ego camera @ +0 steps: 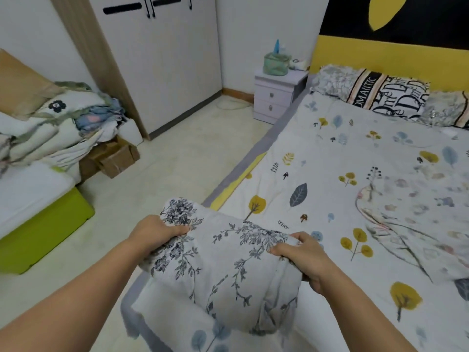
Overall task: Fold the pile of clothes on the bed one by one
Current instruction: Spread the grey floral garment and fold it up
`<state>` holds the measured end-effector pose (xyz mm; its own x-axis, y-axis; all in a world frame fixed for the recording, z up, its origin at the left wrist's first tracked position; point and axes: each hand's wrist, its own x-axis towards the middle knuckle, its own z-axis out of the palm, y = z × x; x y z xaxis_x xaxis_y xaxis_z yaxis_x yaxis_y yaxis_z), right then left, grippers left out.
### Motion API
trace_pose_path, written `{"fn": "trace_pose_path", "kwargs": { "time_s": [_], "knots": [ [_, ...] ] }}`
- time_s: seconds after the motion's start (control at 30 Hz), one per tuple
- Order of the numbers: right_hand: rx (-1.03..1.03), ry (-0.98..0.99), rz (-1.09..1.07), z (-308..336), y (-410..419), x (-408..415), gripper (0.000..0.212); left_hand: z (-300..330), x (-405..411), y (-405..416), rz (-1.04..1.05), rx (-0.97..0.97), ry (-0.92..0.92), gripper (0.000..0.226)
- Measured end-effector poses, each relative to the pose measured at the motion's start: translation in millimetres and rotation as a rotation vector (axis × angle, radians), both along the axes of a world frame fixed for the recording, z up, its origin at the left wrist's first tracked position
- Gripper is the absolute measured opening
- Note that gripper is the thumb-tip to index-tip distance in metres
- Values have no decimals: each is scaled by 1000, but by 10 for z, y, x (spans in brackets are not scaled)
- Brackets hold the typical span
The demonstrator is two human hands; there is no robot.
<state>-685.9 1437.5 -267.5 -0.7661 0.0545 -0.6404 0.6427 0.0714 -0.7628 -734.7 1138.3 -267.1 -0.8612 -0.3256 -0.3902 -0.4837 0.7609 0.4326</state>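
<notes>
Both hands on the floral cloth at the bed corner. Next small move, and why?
Probably lower it flat onto the bed. Left hand and right hand grip the top edge of the cloth, which hangs bunched over the corner; it needs spreading before any fold.

The bed sheet (330, 153) carries the small printed word "trees" near its lower left edge. The striped pillow (388, 95) at the head of the bed reads "ROMANTIC" along one band, beside large ornate letters that cannot be made out as words.
</notes>
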Motion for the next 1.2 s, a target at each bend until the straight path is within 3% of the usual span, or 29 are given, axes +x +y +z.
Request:
{"fn": "trace_pose_path", "kwargs": {
  "time_s": [0.23, 0.4, 0.63, 0.87, 1.03, 1.2],
  "knots": [
    [5, -67, -34, -621, -343, -537, 33, -580, -482, -360, 4, 25, -65, 64],
    [26, -91, -113, -1139, -405, -784, 43, -1088, -740, -379, -2, 3, -80, 58],
    [248, 3, -156, -1589, -466, -910, 52, -1640, -896, -317, -11, -141, -7, 52],
    [596, -56, 55, -1312, -727, -884, 79, -1800, -887, -251, -58, -265, 137, 57],
    [857, 96, 276, -1533, -1047, -533, 84, -1870, -803, -181, -153, -416, 171, 51],
    [759, 178, 366, -1869, -772, -395, 84, -2122, -654, -166, -151, -322, 6, 61]
  ]
}}
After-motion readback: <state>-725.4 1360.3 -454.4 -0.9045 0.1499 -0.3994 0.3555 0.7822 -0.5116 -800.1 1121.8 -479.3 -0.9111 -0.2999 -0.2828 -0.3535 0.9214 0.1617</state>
